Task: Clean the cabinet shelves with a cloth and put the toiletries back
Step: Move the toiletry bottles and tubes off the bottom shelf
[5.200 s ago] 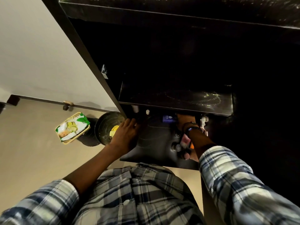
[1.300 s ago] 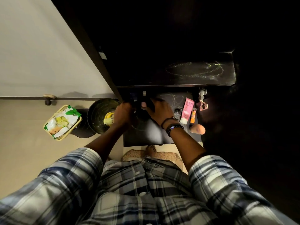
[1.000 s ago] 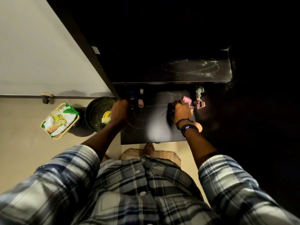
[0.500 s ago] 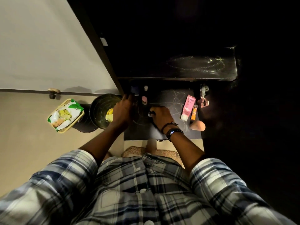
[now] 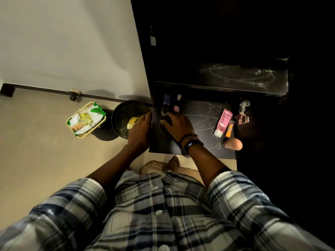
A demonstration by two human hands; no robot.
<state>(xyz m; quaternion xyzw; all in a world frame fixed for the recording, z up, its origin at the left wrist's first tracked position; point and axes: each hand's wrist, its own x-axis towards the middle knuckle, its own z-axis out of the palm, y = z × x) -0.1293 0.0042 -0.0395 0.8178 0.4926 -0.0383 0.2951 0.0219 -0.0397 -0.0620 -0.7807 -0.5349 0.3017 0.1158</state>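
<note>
On the lower shelf [image 5: 203, 124], right hand [image 5: 178, 126] spread over bottles [image 5: 165, 110] — left hand [image 5: 139, 132] loosely open.

A home, by the look of it, likely a bathroom or dressing corner; a dark cabinet [image 5: 226, 42] stands against a plain pale wall [image 5: 63, 37], its lower shelf [image 5: 199, 124] holding toiletries: a pink tube [image 5: 223, 122], a small orange stick [image 5: 229, 128], little bottles [image 5: 167, 101]; on the beige floor [image 5: 36, 151] sit a waste bin [image 5: 125, 113], a basket with a pack of wipes [image 5: 85, 118], a mat [image 5: 154, 166] under a bare foot [image 5: 174, 163].
</note>
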